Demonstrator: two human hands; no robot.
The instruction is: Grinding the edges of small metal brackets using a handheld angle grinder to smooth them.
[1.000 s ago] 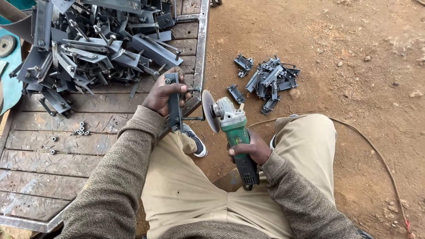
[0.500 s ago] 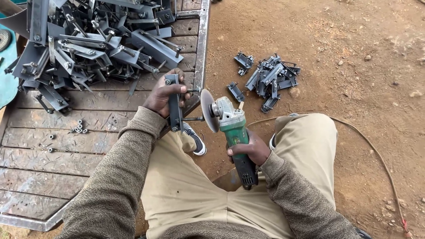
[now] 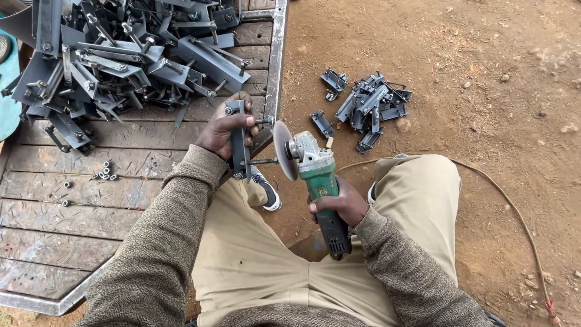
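Beside the metal platform [image 3: 151, 163], both hands still grip bracket [image 3: 239, 142] and grinder [image 3: 318, 181], disc now nearer.

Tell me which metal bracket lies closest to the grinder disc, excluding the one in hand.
The lone bracket on the dirt just above the grinder disc. It lies apart from the ground pile, which sits farther right; the big heap rests on the platform.

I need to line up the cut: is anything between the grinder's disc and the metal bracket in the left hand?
Nothing visible. The disc faces the bracket held upright in the left hand, across a small open gap. Only the bracket's own bolts stick out toward the disc. The right hand grips the grinder.
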